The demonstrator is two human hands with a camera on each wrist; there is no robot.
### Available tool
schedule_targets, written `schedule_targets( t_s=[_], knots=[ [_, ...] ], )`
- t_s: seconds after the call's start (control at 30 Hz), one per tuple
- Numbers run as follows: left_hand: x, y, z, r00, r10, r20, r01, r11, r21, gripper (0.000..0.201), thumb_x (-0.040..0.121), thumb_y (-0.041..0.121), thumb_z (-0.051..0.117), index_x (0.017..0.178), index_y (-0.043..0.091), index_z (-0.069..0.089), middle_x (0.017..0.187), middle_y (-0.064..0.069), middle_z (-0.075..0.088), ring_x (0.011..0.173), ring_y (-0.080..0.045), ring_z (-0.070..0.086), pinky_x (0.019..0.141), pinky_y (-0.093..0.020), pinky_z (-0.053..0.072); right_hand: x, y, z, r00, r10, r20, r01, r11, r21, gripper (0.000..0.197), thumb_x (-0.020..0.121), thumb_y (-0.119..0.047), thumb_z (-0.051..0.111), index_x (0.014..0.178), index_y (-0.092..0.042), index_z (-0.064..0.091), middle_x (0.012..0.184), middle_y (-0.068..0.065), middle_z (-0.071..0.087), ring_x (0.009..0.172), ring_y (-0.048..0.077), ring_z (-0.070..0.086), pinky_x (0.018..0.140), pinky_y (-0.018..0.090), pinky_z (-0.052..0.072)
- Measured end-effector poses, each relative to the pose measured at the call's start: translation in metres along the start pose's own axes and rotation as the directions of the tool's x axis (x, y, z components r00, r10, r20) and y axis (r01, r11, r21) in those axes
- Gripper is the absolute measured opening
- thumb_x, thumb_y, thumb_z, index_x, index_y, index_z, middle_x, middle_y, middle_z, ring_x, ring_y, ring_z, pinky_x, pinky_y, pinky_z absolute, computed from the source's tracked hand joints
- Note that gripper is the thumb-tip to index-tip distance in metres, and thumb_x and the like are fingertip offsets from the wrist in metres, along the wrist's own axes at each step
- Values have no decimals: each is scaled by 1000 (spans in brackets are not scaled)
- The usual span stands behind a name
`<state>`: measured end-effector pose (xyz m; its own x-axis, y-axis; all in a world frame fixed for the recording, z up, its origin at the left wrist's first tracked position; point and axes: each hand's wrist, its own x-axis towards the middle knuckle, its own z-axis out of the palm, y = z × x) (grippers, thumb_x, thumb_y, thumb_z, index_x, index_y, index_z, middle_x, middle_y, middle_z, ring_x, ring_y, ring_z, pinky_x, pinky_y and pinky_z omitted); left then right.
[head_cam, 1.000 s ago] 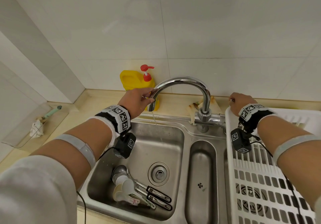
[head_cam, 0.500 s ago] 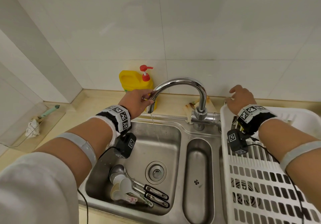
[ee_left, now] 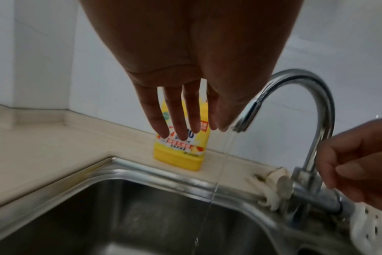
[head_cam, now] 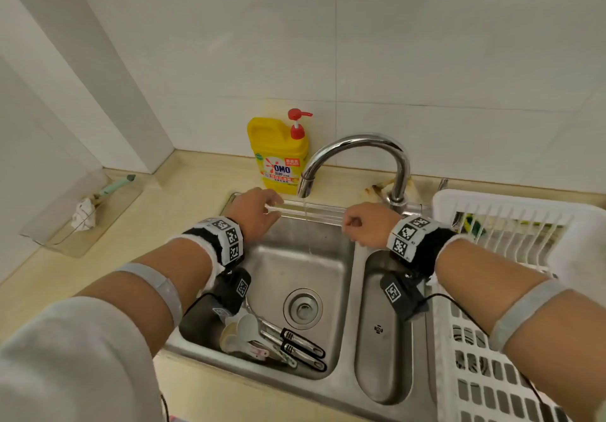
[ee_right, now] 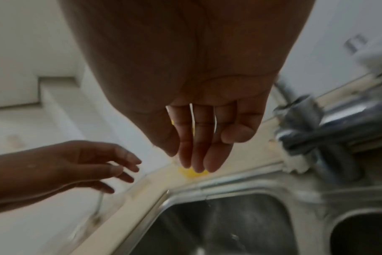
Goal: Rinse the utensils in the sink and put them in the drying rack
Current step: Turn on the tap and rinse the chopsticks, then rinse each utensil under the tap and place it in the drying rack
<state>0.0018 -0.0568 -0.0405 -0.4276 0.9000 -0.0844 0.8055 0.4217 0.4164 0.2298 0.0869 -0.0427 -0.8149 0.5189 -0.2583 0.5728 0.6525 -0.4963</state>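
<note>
Several utensils (head_cam: 272,339), metal spoons with black handles and pale ceramic spoons, lie in the near left corner of the steel sink (head_cam: 295,257). A thin stream of water (head_cam: 305,215) falls from the curved faucet (head_cam: 357,141). My left hand (head_cam: 269,207) hovers over the sink's far edge just left of the stream, fingers straight and holding nothing (ee_left: 185,132). My right hand (head_cam: 352,225) hangs to the right of the stream, fingers relaxed and holding nothing (ee_right: 199,162). The white drying rack (head_cam: 511,212) stands on the right.
A yellow soap bottle (head_cam: 278,156) with a red pump stands behind the sink. A narrow second basin (head_cam: 380,356) lies between the main basin and the rack. A clear tray (head_cam: 49,241) with a brush and cloth sits on the left counter.
My left hand has let go of the faucet spout and dropped toward the sink edge. My right hand has moved left from the faucet base to beside the stream.
</note>
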Motion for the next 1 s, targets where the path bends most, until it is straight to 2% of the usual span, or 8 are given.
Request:
schedule_targets(
  t_s=[0.1, 0.17, 0.33, 0.47, 0.57, 0.73, 0.87, 1.0],
  knots=[
    [-20, -35, 12, 994, -36, 106, 24, 993, 112, 19, 93, 25, 59, 108, 18, 69, 108, 0, 65, 101, -21, 63, 95, -38, 51, 12, -28, 43, 988, -80, 129, 92, 992, -90, 20, 94, -27, 56, 101, -17, 72, 100, -2, 70, 92, 17, 63, 87, 33, 51],
    [-34, -60, 22, 979, -66, 195, 33, 985, 166, 18, 93, 27, 56, 105, 24, 69, 107, 5, 64, 100, -18, 63, 94, -37, 52, 24, -41, 76, 968, -96, 230, 121, 988, -98, 18, 93, -27, 60, 102, -18, 72, 97, -5, 67, 90, 16, 61, 82, 27, 48],
    [-55, -121, 46, 931, -104, 349, 14, 968, 252, 22, 94, 29, 50, 108, 32, 67, 109, 3, 64, 101, -20, 63, 92, -37, 53, 58, -62, 161, 888, -48, 456, 119, 985, -127, 14, 86, -25, 66, 97, -21, 73, 92, -8, 67, 86, 14, 61, 77, 24, 46],
    [-56, -156, 61, 934, -46, 355, -43, 970, 239, 21, 97, 30, 49, 110, 32, 65, 110, 5, 63, 98, -18, 62, 84, -33, 52, 90, -61, 228, 828, 37, 559, 80, 980, -183, 10, 79, -34, 70, 87, -30, 73, 84, -11, 69, 85, 15, 68, 82, 28, 56],
    [-53, -172, 70, 942, 20, 334, -93, 975, 202, 23, 98, 28, 47, 112, 29, 65, 112, 7, 63, 99, -17, 61, 77, -28, 46, 104, -61, 268, 787, 82, 612, 51, 979, -196, 14, 82, -32, 71, 95, -28, 74, 95, -5, 73, 91, 18, 69, 78, 25, 53],
    [-50, -189, 78, 948, 91, 306, -145, 977, 156, 24, 98, 29, 46, 112, 29, 65, 109, 7, 63, 99, -16, 61, 78, -36, 53, 123, -61, 318, 738, 139, 661, 77, 955, -287, 17, 82, -32, 67, 95, -27, 75, 96, 0, 74, 89, 23, 70, 76, 29, 55],
    [-49, -196, 78, 953, 102, 286, -141, 983, 118, 23, 97, 29, 48, 109, 27, 67, 106, 7, 63, 96, -15, 60, 78, -35, 53, 128, -62, 337, 727, 139, 673, 120, 939, -323, 12, 82, -34, 66, 83, -23, 69, 88, 2, 70, 81, 25, 68, 71, 29, 54],
    [-50, -202, 77, 955, 85, 285, -118, 988, 103, 23, 97, 29, 49, 111, 25, 67, 106, 6, 63, 94, -15, 60, 78, -35, 53, 130, -62, 344, 735, 123, 667, 144, 933, -331, 16, 81, -38, 70, 82, -24, 63, 88, 5, 70, 78, 25, 68, 66, 28, 51]
  ],
)
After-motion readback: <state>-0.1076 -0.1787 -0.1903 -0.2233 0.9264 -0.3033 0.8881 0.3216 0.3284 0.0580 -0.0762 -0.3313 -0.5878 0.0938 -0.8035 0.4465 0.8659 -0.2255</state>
